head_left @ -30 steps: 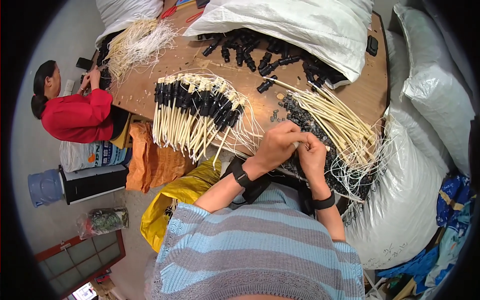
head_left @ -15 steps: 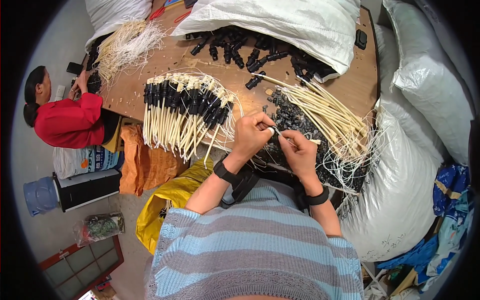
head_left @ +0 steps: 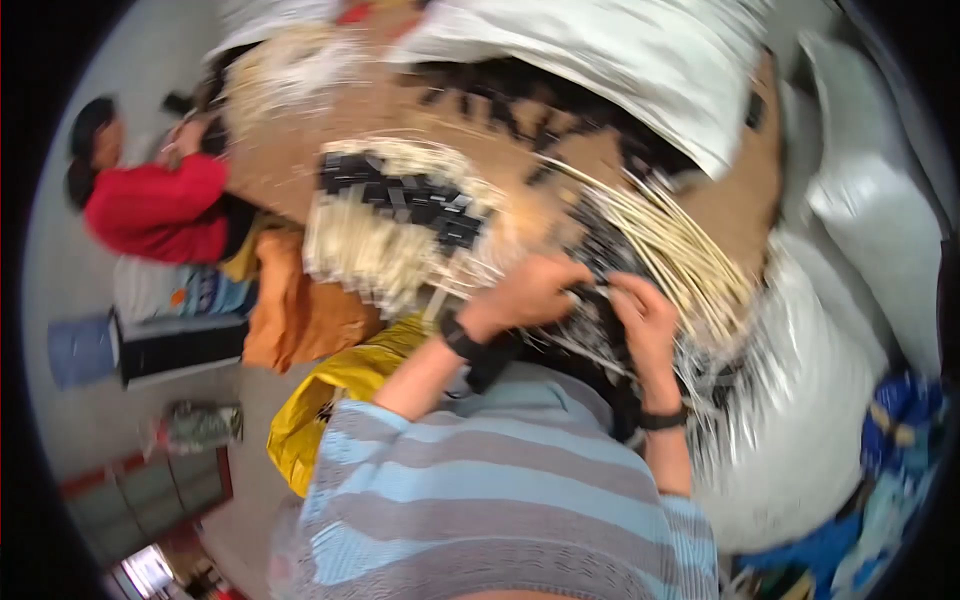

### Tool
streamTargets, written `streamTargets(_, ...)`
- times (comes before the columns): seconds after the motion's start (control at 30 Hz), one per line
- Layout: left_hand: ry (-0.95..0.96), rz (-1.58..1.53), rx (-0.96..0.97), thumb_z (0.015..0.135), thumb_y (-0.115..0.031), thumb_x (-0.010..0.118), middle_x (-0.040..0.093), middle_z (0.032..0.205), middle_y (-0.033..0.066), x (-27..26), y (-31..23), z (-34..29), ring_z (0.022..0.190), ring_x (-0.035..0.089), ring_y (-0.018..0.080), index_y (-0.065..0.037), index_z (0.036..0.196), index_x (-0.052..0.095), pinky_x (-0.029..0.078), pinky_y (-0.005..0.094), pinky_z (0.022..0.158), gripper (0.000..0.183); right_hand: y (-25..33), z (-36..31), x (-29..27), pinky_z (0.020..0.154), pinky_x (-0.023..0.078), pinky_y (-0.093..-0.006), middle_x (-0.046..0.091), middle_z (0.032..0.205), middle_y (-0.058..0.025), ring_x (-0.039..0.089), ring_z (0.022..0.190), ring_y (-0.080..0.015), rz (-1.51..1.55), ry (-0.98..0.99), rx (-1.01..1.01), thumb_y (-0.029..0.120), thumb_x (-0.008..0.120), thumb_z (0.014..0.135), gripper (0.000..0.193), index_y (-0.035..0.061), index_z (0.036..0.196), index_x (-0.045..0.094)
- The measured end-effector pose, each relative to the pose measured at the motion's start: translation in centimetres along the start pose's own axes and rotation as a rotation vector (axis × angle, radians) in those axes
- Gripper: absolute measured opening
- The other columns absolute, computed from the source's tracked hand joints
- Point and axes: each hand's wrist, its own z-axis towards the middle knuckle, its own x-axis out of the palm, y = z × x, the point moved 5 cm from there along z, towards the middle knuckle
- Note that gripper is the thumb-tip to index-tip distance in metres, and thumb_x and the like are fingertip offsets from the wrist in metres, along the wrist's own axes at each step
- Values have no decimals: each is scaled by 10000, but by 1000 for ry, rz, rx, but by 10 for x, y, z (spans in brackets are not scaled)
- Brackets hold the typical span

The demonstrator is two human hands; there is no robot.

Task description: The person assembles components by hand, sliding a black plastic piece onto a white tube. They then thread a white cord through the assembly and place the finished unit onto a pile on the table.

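Observation:
Motion blurs the whole picture. My left hand (head_left: 540, 290) and my right hand (head_left: 645, 315) are close together over the near table edge, fingers closed in pinches. Something small and dark shows between the fingertips; its kind is too smeared to tell. Just beyond lies a heap of small black pieces (head_left: 592, 232). To the right, a bundle of long cream sleeved wires (head_left: 685, 245) has loose white ends. Left of my hands, a row of cream wires (head_left: 360, 240) carries black connectors (head_left: 400, 200).
A big white sack (head_left: 600, 60) spills black connectors at the table's back. More full sacks (head_left: 800, 420) bulge at the right. A yellow bag (head_left: 310, 420) and an orange bag (head_left: 290, 320) stand left of me. A person in red (head_left: 160, 210) works at the far left.
The view has shifted and blurred. My hands show a small dark thing between them, where a thin pale wire end was pinched before. My right hand's fingers are now raised more upright.

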Motion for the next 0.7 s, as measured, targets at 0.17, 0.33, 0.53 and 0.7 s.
streamTargets(0.17, -97, -109, -107, 629, -142, 631, 657, 771, 182, 4, 21, -18, 745, 649, 346, -40, 867, 695, 504, 424, 655, 267, 15, -10, 24, 562, 449, -375, 612, 751, -195, 562, 617, -365, -708, 399, -450, 17, 588, 844, 370, 113, 1195, 658)
streamTargets(0.33, -514, 429, -67, 617, -83, 643, 591, 666, 150, -13, -6, -60, 670, 609, 380, -2, 740, 619, 470, 456, 580, 150, 0, 21, 56, 489, 346, -277, 517, 610, -43, 404, 571, -58, -386, 491, -173, 98, 675, 875, 151, -19, 968, 654)
streamTargets(0.53, -505, 582, -237, 661, -75, 619, 568, 684, 130, -35, -27, -93, 665, 617, 367, 44, 835, 611, 470, 445, 582, 211, 16, 35, 106, 515, 280, -255, 508, 639, 18, 382, 562, -49, -206, 893, 131, 141, 689, 863, 188, -40, 862, 638)
streamTargets(0.7, -484, 624, -244, 648, -89, 610, 576, 735, 102, -36, -11, -92, 658, 610, 312, -19, 877, 638, 467, 447, 565, 242, 14, 32, 115, 500, 316, -231, 560, 641, 9, 436, 540, -48, -141, 831, 123, 136, 673, 871, 178, -37, 849, 638)
